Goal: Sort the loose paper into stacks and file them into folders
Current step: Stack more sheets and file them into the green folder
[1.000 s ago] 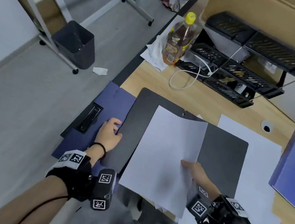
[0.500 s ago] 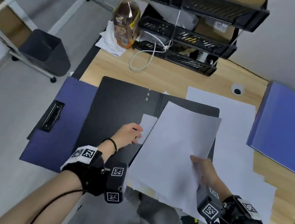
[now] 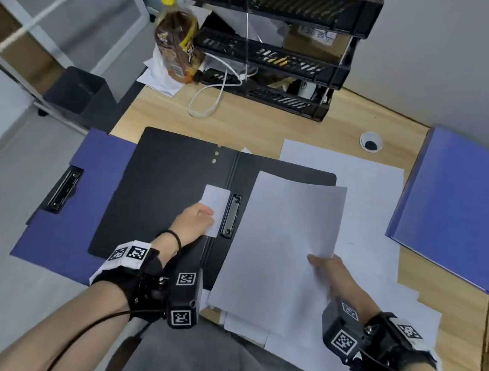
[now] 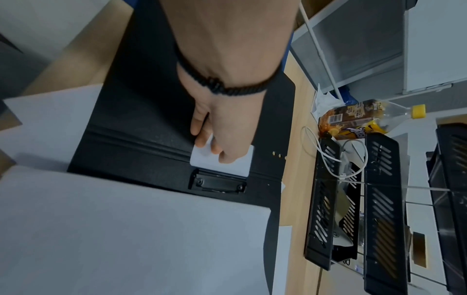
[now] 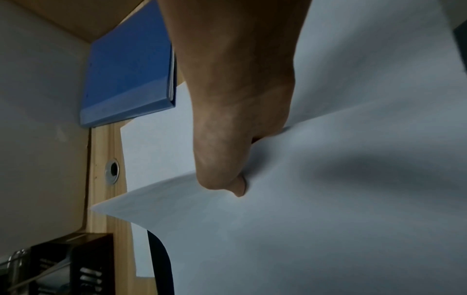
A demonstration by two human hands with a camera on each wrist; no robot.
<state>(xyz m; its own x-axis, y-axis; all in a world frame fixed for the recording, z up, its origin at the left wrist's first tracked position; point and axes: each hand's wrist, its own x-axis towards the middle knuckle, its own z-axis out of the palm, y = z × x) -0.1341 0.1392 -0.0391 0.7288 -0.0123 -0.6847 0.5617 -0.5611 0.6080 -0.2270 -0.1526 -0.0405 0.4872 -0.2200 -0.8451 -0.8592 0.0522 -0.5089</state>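
We see an open black plastic folder (image 3: 169,193) lying flat on the light wooden tabletop (image 3: 261,124), its left half overlapping an open dark blue folder (image 3: 68,223) that juts past the tabletop's left edge. A black metal spring clip (image 3: 230,215) sits along the black folder's spine, on the right half. Our left hand (image 3: 192,222) rests on the folder just left of that clip, with its fingers curled around a small white card (image 3: 215,205); in the left wrist view the card (image 4: 222,161) lies flat against the folder, pinched under the fingertips, its far edge next to the clip (image 4: 218,183).

Our right hand (image 3: 327,271) grips a white sheet of paper (image 3: 281,247) by its right edge, thumb on top and fingers curled beneath, as the right wrist view shows (image 5: 227,159). The sheet is held above the right half of the black folder and covers most of it. Beneath and to the right, more loose white sheets (image 3: 368,209) are spread on the tabletop. A closed blue folder (image 3: 459,209) lies at the right, overlapping the spread sheets' right edge.

At the back stands a black tiered plastic tray rack (image 3: 274,54), with a brown drink bottle with a yellow cap (image 3: 175,40) to its left and a white cable (image 3: 208,95) looped in front. A dark bin (image 3: 77,92) stands on the floor at the left.
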